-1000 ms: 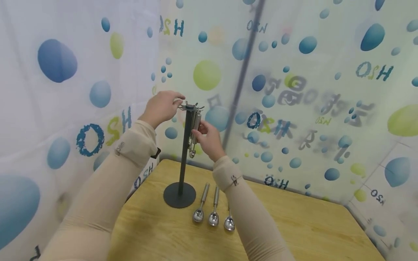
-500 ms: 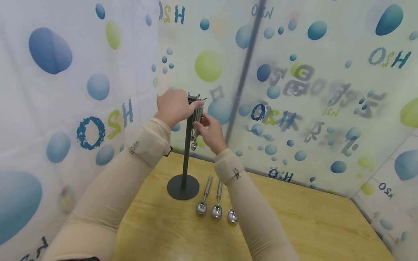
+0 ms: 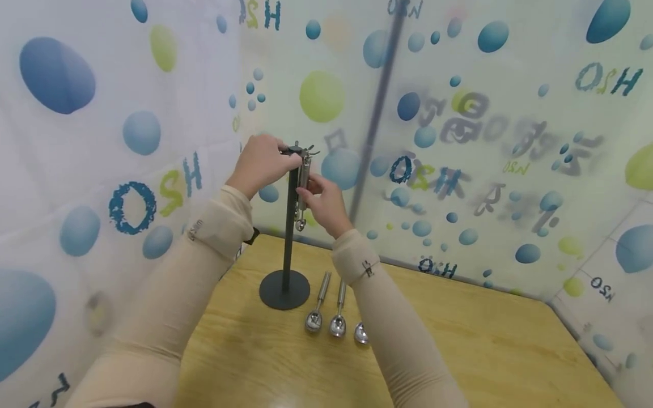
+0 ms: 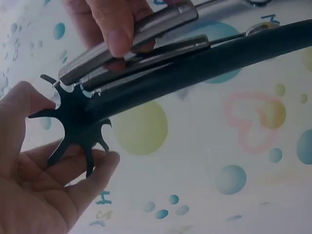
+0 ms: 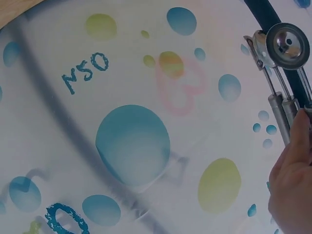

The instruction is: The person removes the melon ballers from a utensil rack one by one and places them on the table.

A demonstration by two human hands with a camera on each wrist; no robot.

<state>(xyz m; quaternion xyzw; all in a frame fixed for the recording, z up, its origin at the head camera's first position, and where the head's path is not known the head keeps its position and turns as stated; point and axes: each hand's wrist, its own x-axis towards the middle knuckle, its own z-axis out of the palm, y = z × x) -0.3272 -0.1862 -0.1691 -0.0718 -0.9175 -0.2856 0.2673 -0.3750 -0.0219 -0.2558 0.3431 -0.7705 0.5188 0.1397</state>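
Big bubble-print curtain [image 3: 484,141] hangs all round. Wood table [image 3: 459,345] below. On it stands a dark stand [image 3: 288,226] w/ hooks on top. L hand [image 3: 261,164] is curled round the hook top [image 4: 73,126], pinching it. R hand [image 3: 326,205] grips a shiny scoop [image 3: 303,190] hanging from a hook, right beside the pole. 3 more scoops [image 3: 334,311] lie on the table, just R of the stand's round foot.
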